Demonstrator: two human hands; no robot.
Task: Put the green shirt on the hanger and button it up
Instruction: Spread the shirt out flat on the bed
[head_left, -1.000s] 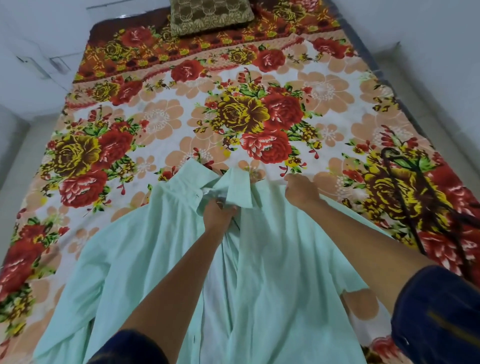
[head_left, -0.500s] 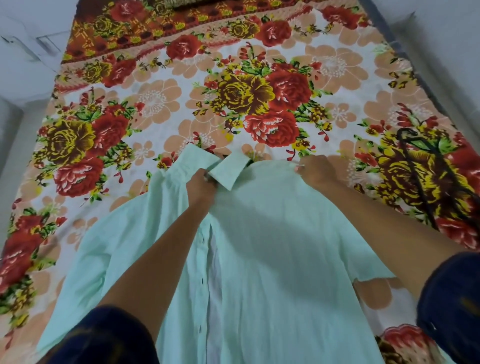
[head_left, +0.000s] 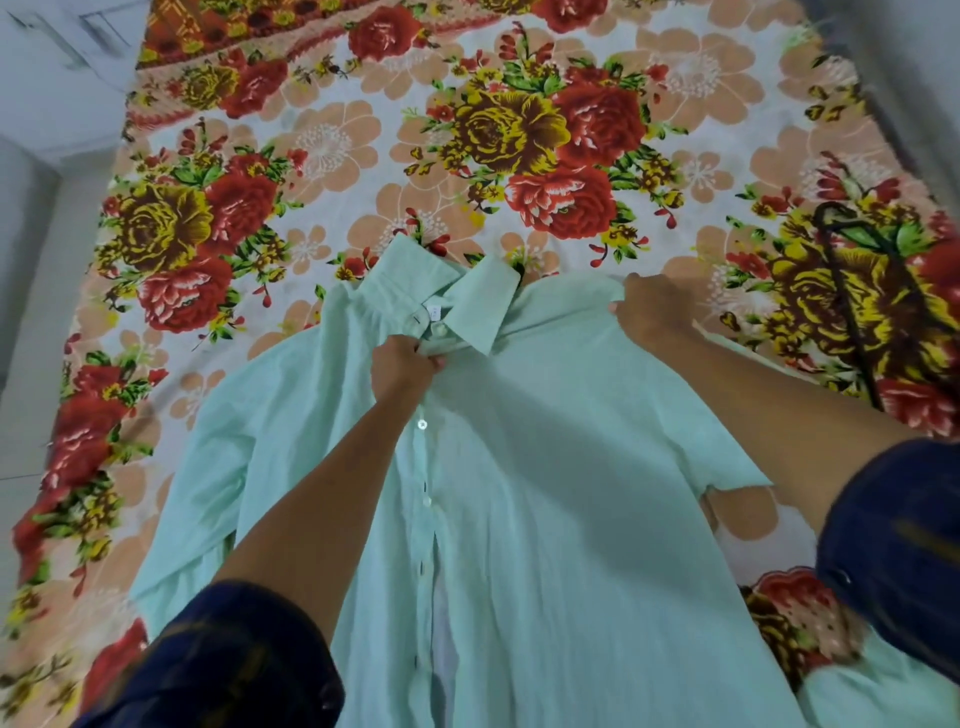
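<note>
The pale green shirt (head_left: 545, 493) lies front-up on the flowered bed sheet, collar pointing away from me. Its placket runs down the middle with white buttons showing and gapes open near the bottom. My left hand (head_left: 402, 366) pinches the placket just below the collar. My right hand (head_left: 649, 309) grips the shirt's right shoulder seam. A black hanger (head_left: 862, 291) lies on the sheet to the right of the shirt, apart from it, its hook toward the far side.
The bed sheet (head_left: 363, 156) with red and yellow roses covers the whole bed. Pale floor (head_left: 31, 260) runs along the bed's left edge and a grey strip along the right edge.
Both hands stayed on the shirt while the right front panel was spread flat over the left. My left hand shifted from inside the opening to the placket under the collar.
</note>
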